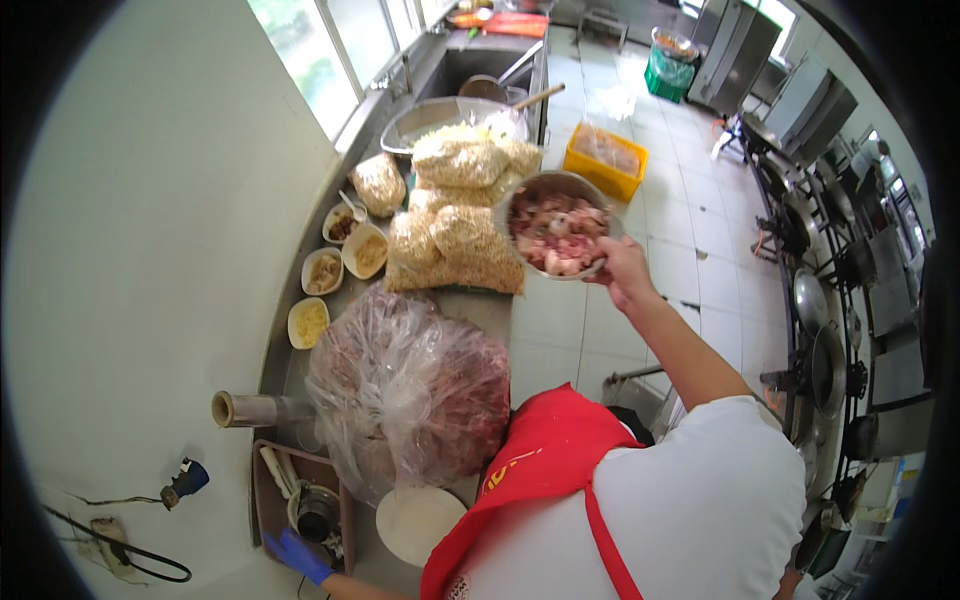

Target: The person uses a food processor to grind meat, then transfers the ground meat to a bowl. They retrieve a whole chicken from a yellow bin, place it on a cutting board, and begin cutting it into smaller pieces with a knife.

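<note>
A round metal bowl (pixel 511 222) is gripped at its near right rim by my bare right hand (pixel 627 270). Chunks of raw meat (pixel 562 230) fill it, and it is held out over the floor beside the counter. In a blue glove, my left hand (pixel 298 556) reaches to the front end of a brown plastic bin (pixel 262 500), fingers stretched out. That bin holds a dark round machine part (pixel 315 513) and pale rods. Close by on the counter lies a large clear plastic bag of raw meat (pixel 410 400), with a white plate (pixel 421 527) in front.
Bags of chopped grain-like food (pixel 455 245) are piled behind the meat bag. Small white bowls (pixel 308 323) stand along the wall. Past them are a large basin (pixel 400 125) and a sink (pixel 470 65). A yellow crate (pixel 606 165) is on the floor; stoves with woks (pixel 826 370) line the right.
</note>
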`<act>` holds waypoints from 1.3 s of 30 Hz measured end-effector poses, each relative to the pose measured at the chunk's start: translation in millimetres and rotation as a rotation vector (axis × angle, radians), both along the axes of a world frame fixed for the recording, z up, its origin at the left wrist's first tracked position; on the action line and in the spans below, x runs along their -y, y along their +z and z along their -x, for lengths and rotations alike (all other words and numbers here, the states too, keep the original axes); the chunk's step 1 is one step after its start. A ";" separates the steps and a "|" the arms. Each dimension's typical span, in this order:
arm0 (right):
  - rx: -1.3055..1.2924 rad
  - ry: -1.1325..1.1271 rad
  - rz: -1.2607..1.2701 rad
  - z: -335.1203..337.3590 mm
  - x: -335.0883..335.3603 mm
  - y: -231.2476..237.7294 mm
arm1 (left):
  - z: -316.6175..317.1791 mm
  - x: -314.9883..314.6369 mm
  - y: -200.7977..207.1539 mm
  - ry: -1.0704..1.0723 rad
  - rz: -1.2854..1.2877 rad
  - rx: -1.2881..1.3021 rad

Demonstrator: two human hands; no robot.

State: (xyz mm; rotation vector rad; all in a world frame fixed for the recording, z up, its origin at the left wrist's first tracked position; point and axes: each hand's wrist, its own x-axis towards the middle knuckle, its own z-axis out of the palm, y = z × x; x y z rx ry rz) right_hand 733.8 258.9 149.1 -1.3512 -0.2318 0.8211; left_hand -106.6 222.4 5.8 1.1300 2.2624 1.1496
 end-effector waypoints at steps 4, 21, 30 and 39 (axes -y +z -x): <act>0.102 -0.108 0.015 -29.0 34.3 18.3 | -114.1 11.4 55.4 0.099 -0.326 -0.068; -0.131 0.333 0.212 -52.1 46.4 -85.4 | -501.9 -52.4 169.3 -0.769 -0.185 0.328; 0.064 0.312 0.079 -223.7 4.1 -99.7 | -812.0 -153.7 101.1 -1.156 0.323 0.433; 0.288 0.054 0.192 -386.6 -12.1 -104.1 | -1033.4 -241.1 80.6 -1.507 0.497 0.396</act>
